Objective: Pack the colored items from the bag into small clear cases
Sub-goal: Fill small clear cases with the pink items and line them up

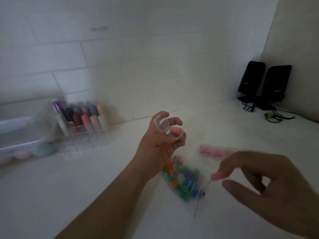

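Note:
My left hand is raised above the white counter and grips a small clear case whose lid stands open; one pink item lies inside it. My right hand, lower right, pinches a second pink item between thumb and fingertip. Below and between the hands lies a clear bag full of blurred green, blue, orange and purple items. A row of clear cases holding pink items sits on the counter just beyond my right hand.
A clear organiser with several coloured stick-like items stands at the back left, next to a clear lidded box with pastel round things in front. Two black speakers with cables stand in the far right corner. A tiled wall runs behind.

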`<state>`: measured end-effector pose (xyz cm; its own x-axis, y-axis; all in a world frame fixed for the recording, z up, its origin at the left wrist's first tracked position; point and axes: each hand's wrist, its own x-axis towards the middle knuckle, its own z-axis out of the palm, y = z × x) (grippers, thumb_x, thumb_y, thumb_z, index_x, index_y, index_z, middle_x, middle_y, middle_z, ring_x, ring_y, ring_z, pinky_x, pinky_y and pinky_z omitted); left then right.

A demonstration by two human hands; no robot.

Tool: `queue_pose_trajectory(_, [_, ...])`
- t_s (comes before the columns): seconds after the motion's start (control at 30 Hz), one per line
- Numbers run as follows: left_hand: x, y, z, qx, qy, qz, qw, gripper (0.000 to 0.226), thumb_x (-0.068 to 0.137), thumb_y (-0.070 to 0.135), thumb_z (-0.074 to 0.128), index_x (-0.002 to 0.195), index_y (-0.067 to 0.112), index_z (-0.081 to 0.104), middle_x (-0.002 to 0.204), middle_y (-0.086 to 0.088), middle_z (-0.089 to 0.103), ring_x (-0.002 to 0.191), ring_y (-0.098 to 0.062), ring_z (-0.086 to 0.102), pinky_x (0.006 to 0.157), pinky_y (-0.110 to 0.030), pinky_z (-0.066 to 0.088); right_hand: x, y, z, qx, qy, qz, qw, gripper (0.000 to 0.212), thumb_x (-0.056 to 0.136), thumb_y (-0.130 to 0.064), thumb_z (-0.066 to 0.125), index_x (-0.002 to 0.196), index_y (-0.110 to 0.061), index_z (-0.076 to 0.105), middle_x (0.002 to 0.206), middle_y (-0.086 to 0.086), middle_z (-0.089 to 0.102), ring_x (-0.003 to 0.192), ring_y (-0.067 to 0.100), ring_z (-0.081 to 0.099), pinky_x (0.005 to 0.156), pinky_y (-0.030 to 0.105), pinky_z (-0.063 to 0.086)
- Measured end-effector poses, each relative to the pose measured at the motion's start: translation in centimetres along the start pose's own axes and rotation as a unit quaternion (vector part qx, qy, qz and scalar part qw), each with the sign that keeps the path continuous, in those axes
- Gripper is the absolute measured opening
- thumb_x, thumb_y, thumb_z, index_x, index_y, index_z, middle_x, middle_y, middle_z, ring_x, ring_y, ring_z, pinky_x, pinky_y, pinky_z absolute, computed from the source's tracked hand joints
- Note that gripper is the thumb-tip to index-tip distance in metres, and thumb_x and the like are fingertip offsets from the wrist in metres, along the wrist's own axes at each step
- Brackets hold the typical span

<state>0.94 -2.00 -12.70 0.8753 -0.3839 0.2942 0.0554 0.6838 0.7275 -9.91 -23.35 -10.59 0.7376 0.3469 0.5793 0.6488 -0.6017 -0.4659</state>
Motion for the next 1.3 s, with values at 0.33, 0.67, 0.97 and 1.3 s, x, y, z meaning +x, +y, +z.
queue_pose_trajectory(0.33, [-1.7, -1.6, 1.9, 0.091, -0.22, -0.064, 0.969, 0.058, 0.078, -0.017, 0.05, 0.121, 0.017, 0.031, 0.124, -0.017, 0.045, 0.091, -0.03, 0.055, 0.077, -0.033, 0.047, 0.7, -0.6, 0.3, 0.022, 0.183, 0.06, 0.981, 0.018, 0.085, -0.041, 0.067, 0.102, -0.037, 0.062, 0.09, -0.02, 0.069, 0.047, 0.014, 0.058, 0.043, 0.021, 0.046])
queue_pose_trajectory(0.67, [-2.2, -1.5, 2.3, 0.099, -0.27, -0.115, 0.951, 0.054, 0.077, -0.017, 0.048, 0.117, 0.014, 0.03, 0.124, -0.015, 0.042, 0.095, -0.026, 0.052, 0.077, -0.039, 0.038, 0.6, 0.1, 1.3, 0.008, 0.101, -0.029, 0.994, 0.011, 0.087, -0.031, 0.066, 0.093, -0.026, 0.073, 0.093, -0.016, 0.067, 0.054, 0.019, 0.059, 0.048, 0.026, 0.045])
queue_pose_trajectory(0.97, [-2.4, -1.3, 2.2, 0.114, -0.264, -0.136, 0.948, 0.069, 0.074, -0.014, 0.052, 0.129, 0.02, 0.028, 0.128, -0.009, 0.043, 0.097, -0.033, 0.05, 0.081, -0.035, 0.045, 0.5, -0.3, 1.4, 0.06, 0.117, 0.061, 0.989, 0.018, 0.085, -0.043, 0.058, 0.093, -0.032, 0.071, 0.077, -0.013, 0.067, 0.047, 0.008, 0.054, 0.043, 0.015, 0.04])
queue_pose_trajectory(1.3, [-2.7, -1.0, 2.4, 0.065, -0.283, -0.169, 0.942, 0.097, 0.077, -0.018, 0.044, 0.151, 0.027, 0.002, 0.144, -0.011, 0.026, 0.107, -0.015, 0.058, 0.087, -0.029, 0.05, 0.8, 0.5, 1.7, 0.186, -0.07, 0.056, 0.978, 0.041, 0.088, -0.036, 0.068, 0.126, -0.044, 0.055, 0.111, -0.014, 0.06, 0.073, 0.012, 0.062, 0.054, 0.016, 0.044])
